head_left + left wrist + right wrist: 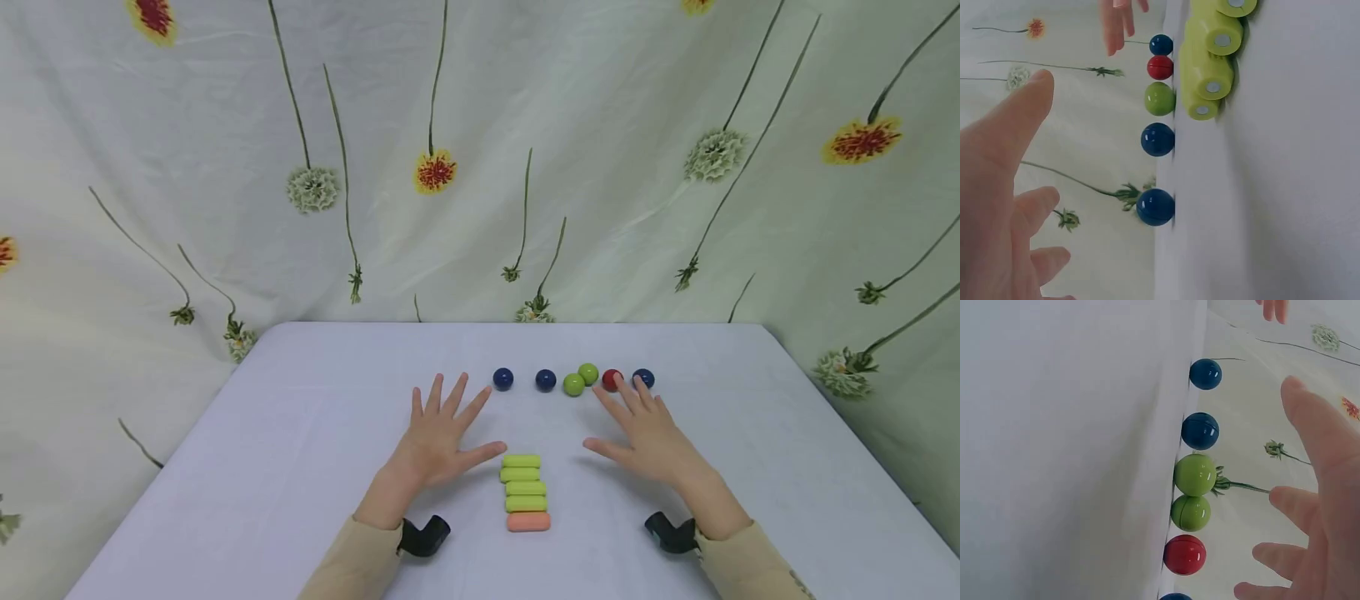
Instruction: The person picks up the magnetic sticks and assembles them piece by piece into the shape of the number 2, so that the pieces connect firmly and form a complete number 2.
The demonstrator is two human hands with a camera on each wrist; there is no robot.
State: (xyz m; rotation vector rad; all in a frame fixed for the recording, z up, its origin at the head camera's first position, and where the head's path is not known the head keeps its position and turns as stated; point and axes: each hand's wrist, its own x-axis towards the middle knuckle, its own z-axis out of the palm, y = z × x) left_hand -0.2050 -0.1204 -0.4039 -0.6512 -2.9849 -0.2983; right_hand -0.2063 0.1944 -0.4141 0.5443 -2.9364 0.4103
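My left hand [435,442] is spread over the left side of the table, its thumb tip close to the sticks. The right hand [651,442] is spread likewise on the other side, its fingertips overlapping the red ball [612,380] in the head view. Between the hands lies a column of several lime-green sticks [525,488] with one orange stick [528,522] at the near end. Grey discs show in the ends of the green sticks [1213,87] in the left wrist view. Neither hand holds anything.
Along the far part of the white table [300,467] is a row of glossy balls: a blue ball [503,379], another blue ball [546,380], two green balls [573,384] side by side, the red one, then a third blue ball [643,378]. Behind hangs a flower-print cloth [615,100].
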